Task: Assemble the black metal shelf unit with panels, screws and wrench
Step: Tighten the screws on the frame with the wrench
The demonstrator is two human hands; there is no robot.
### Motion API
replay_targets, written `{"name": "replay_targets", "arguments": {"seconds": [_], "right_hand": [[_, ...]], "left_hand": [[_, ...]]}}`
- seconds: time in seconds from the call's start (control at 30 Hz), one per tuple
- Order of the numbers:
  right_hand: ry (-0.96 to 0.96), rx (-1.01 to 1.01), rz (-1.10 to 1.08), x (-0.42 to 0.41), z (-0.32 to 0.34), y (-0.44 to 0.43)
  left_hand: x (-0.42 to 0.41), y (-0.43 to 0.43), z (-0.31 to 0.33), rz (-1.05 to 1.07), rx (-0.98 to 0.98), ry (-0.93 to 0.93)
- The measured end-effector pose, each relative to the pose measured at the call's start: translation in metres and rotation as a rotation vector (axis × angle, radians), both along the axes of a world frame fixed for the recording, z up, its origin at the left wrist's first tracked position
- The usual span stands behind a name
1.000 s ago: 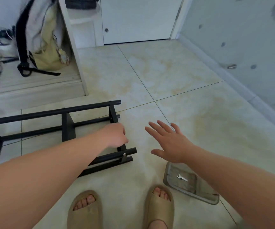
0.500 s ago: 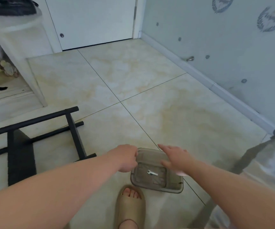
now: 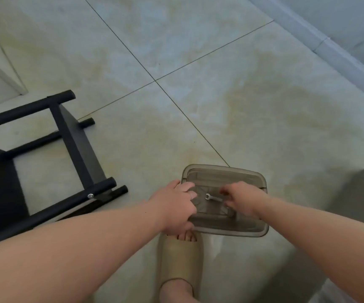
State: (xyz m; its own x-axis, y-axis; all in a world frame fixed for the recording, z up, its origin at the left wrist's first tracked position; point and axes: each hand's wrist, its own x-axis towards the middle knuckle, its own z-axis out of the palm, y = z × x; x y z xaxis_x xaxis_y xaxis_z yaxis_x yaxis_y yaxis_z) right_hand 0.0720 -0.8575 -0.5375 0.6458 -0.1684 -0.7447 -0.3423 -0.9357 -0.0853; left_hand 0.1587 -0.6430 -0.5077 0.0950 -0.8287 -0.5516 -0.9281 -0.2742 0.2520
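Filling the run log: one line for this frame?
phase: fetch open-end wrench | left hand: holds smoky plastic tray rim | right hand: curled over wrench, contact unclear | black shelf frame: on floor, untouched

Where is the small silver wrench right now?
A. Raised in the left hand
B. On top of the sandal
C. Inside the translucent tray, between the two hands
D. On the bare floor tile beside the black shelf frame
C: the wrench lies flat inside the tray. The left hand holds the tray's left rim, and the right hand reaches in at the wrench's handle end.
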Motion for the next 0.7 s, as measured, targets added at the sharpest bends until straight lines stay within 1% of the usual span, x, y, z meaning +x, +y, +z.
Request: {"name": "replay_targets", "arguments": {"seconds": [0.1, 0.27, 0.47, 0.6, 0.7], "right_hand": [[-0.038, -0.024, 0.048, 0.001, -0.022, 0.007], [-0.067, -0.034, 0.117, -0.005, -0.049, 0.021], [-0.186, -0.071, 0.126, 0.002, -0.056, 0.028], [-0.153, -0.129, 0.189, 0.008, -0.057, 0.031], [-0.114, -0.140, 0.186, 0.013, -0.056, 0.033]], "left_hand": [[0.003, 0.006, -0.005, 0.021, -0.052, 0.045], [0.007, 0.008, -0.008, 0.027, -0.098, 0.050], [0.008, 0.008, -0.008, 0.020, -0.104, 0.051], [0.008, 0.007, -0.010, 0.016, -0.087, 0.047], [0.007, 0.006, -0.011, 0.009, -0.075, 0.038]]}}
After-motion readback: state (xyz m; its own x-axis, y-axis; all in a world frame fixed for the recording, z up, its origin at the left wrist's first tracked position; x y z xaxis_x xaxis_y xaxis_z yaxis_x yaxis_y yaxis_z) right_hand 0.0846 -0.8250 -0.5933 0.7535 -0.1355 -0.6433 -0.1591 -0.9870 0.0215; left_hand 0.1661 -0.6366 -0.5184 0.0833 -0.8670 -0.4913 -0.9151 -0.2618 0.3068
